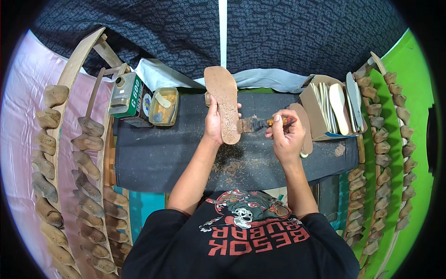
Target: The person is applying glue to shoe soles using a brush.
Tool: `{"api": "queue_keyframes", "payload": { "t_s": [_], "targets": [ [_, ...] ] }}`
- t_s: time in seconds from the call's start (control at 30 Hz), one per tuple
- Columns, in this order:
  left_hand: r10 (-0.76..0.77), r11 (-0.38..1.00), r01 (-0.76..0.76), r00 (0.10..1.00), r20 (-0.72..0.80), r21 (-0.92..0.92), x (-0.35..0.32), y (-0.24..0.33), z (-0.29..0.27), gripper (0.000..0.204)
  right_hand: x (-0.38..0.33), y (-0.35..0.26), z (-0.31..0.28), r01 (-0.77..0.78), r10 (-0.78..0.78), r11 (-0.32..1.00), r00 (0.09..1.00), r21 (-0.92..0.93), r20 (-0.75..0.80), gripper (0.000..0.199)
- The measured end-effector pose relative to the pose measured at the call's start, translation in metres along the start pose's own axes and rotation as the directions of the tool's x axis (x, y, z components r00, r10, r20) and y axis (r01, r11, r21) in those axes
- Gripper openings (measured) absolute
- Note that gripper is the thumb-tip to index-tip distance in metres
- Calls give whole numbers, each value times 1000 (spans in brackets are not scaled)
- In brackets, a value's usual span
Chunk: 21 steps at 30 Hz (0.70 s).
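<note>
Left hand point(214, 122) grips a brown shoe sole point(224, 100) upright; right hand point(287, 135) clasps a brush point(260, 124), bristles touching the sole's lower edge.

Dark patterned cloth backdrop point(288, 32), green wall point(420, 93), pink sheet point(28, 93), dark-covered workbench point(158, 158)

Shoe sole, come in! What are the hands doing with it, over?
Left hand grips brown shoe sole upright. Right hand holds brush, bristles against sole's lower edge. Dust on dark table; nothing in the way.
</note>
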<state>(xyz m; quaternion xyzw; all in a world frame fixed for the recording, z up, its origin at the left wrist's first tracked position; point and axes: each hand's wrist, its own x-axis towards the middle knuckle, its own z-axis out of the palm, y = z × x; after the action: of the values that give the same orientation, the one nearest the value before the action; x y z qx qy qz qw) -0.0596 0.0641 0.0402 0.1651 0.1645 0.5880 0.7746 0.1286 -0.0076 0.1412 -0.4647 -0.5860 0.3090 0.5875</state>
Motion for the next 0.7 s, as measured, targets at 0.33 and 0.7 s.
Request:
{"api": "queue_keyframes", "payload": {
  "t_s": [0.33,0.7],
  "targets": [
    [24,1000,-24,999,24,-5,-1,1,-1,65,-10,2,0,32,-32,999,999,-30,-3,7],
    [97,994,-97,995,-5,-41,-4,-1,8,64,-20,-5,-7,17,-14,999,997,-32,79,7]
  ]
}}
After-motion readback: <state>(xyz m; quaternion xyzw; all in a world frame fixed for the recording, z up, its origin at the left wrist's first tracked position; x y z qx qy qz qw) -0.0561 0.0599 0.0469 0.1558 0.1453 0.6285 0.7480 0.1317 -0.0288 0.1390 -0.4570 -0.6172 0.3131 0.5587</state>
